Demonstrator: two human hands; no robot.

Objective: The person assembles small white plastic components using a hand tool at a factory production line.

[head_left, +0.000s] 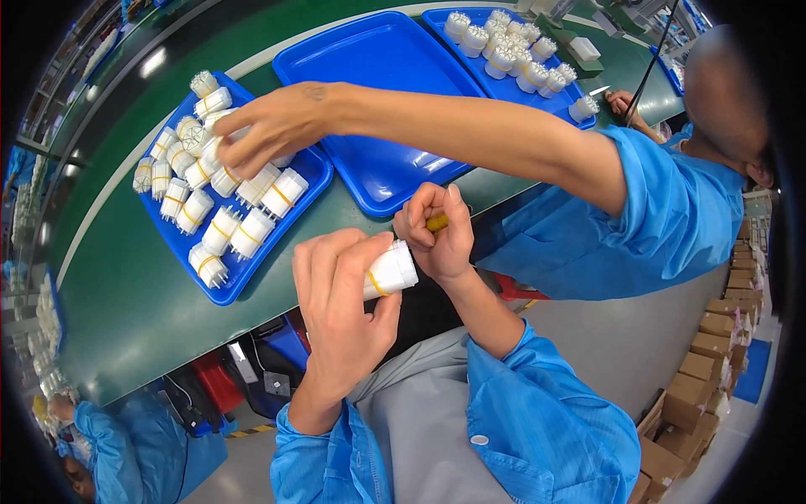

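Note:
My left hand [340, 294] is closed round a white cylindrical bundle [393, 273] with a yellow band about it. The bundle is tilted, its pale end pointing toward my right hand. Beside it, my right hand [438, 231] is curled, with a small yellow piece [437, 222] pinched in its fingers; its kind I cannot make out. Both hands are above the table's near edge. Several similar banded white bundles [285, 191] lie in the left blue tray [290, 231]. A co-worker's hand [277, 126] reaches over that tray, hiding some of them.
The co-worker's bare forearm [453, 130] crosses from the right, above the middle blue tray [403, 71]. A third blue tray [546, 107] at the back right holds several upright white bundles. Cardboard boxes [684, 391] are stacked at the far right. Another person's blue sleeve [126, 441] shows lower left.

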